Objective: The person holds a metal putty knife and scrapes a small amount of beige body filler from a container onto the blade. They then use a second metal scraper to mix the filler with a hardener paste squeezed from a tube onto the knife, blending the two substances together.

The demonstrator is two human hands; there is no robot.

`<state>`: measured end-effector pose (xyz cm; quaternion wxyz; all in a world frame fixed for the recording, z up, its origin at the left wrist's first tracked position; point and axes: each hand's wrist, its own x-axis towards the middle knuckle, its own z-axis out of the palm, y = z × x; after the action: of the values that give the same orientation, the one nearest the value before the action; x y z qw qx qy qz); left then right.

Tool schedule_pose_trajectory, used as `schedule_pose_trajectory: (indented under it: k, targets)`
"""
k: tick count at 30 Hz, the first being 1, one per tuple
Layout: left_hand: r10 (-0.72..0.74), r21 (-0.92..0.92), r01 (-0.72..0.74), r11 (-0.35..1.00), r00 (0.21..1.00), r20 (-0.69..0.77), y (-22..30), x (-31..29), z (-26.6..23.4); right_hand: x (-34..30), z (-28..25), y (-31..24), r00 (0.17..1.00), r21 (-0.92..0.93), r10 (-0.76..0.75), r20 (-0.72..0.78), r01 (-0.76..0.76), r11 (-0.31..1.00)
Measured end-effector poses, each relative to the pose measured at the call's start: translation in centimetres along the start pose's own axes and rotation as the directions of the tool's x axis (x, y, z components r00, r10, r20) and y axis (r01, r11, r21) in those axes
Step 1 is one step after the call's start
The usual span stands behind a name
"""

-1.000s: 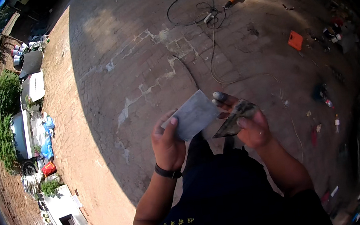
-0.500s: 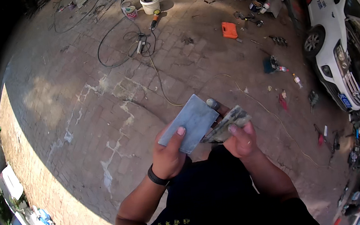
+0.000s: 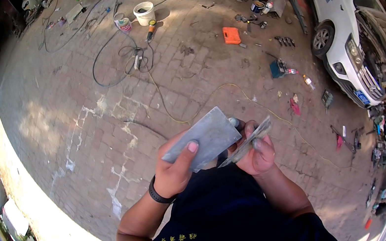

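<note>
The left hand (image 3: 176, 172) grasped a flat grey plate (image 3: 203, 139) by its lower edge, thumb pressed on the upper face and fingers beneath. The plate was held at chest height in front of the body, tilted, well above the brick floor (image 3: 78, 117). The right hand (image 3: 257, 153) was closed on a narrow flat strip (image 3: 248, 142) that lay along the plate's right edge; whether strip and plate touched could not be told. A dark band (image 3: 158, 195) sat on the left wrist.

On the floor beyond lay a yellow cable (image 3: 187, 116) running toward the feet, a black cable (image 3: 110, 68) in loops, a white bucket (image 3: 144, 13), an orange case (image 3: 231, 35) and scattered small tools. A white car (image 3: 351, 42) stood at the right with its bonnet raised.

Risks, as judged:
- The plate was held near one edge only, so its weight hung beyond the thumb. A slip would send it to the bricks or onto the feet.
- Both pieces looked thin-edged, and bare hands gave no guard against a cut if either slid in the grip.
- The yellow cable lay near the feet, and a step taken while looking at the hands could catch it.
</note>
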<state>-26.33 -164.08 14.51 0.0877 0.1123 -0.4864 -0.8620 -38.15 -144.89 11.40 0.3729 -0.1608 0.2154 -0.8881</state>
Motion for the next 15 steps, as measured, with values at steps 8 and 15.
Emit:
schedule_pose_trajectory:
  k: [8,15]
  targets:
    - [0.024,-0.04,-0.025,0.999,1.0,-0.018,0.2,1.1,2.4,-0.1,-1.1,-2.6,0.999,-0.26,-0.035,-0.015,0.03,0.965]
    - [0.027,0.0,-0.027,1.0,1.0,-0.01,-0.6,2.2,3.7,0.1,-0.8,-3.9,0.996,-0.159,-0.081,-0.03,0.075,0.984]
